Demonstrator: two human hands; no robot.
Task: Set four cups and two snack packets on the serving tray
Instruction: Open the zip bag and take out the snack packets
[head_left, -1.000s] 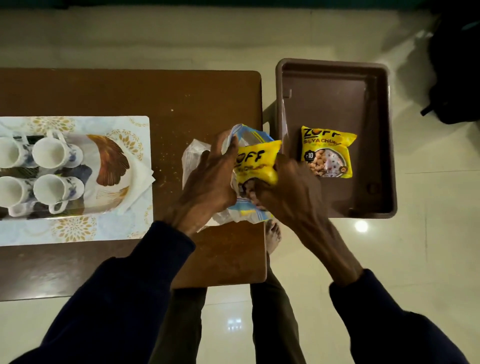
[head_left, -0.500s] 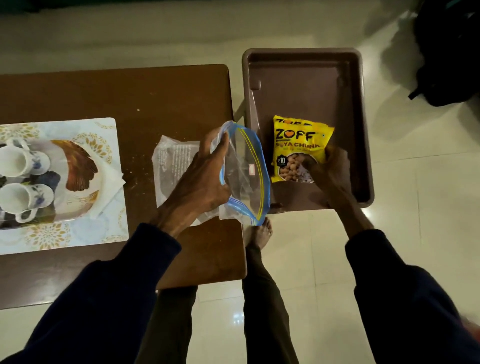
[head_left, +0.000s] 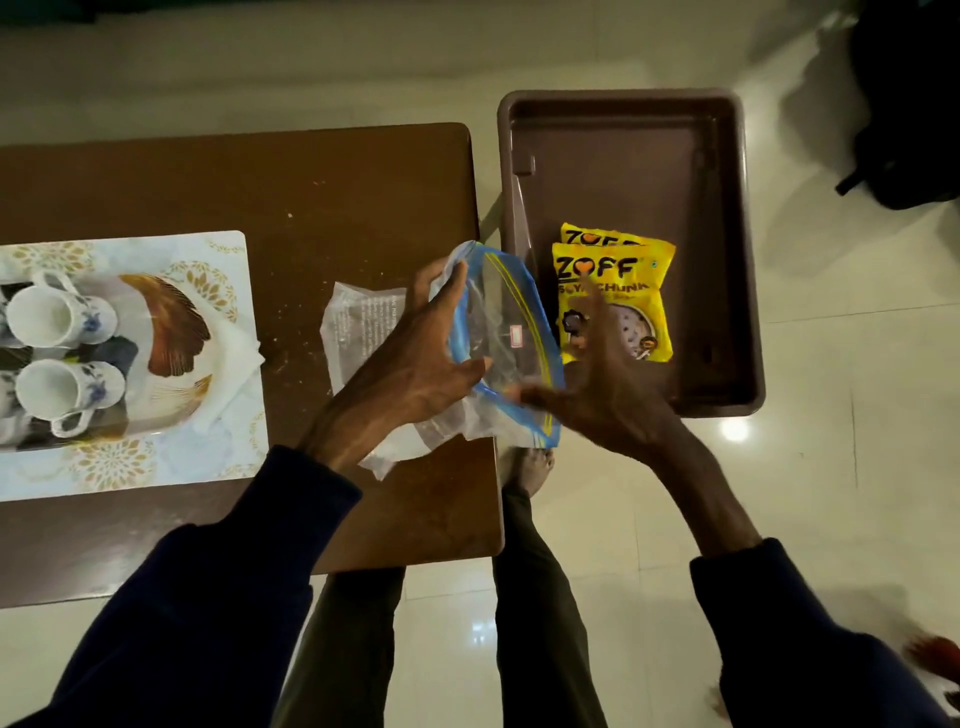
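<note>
Two yellow snack packets lie in a brown plastic tub (head_left: 748, 260) on the floor to the right of the table. The top packet (head_left: 613, 280) overlaps the one beneath (head_left: 597, 236). My left hand (head_left: 410, 374) holds a clear zip bag (head_left: 498, 322) with a blue rim open at the table's right edge. Blurred and with fingers spread, my right hand (head_left: 613, 400) is beside the bag's lower rim and holds nothing. At far left the patterned serving tray (head_left: 171, 332) carries white floral cups (head_left: 57, 317) (head_left: 67, 389); others are cut off by the frame edge.
The tray sits on a floral placemat (head_left: 156, 462) on the brown table (head_left: 311, 208). A white napkin (head_left: 234, 348) lies on the tray's right side. A second clear plastic bag (head_left: 358, 322) lies flat under my left hand. A black bag (head_left: 909, 104) rests on the floor at top right.
My right hand pulled a yellow packet out of the zip bag, laid it in the tub on top of the other packet, let go, and moved back toward the bag.
</note>
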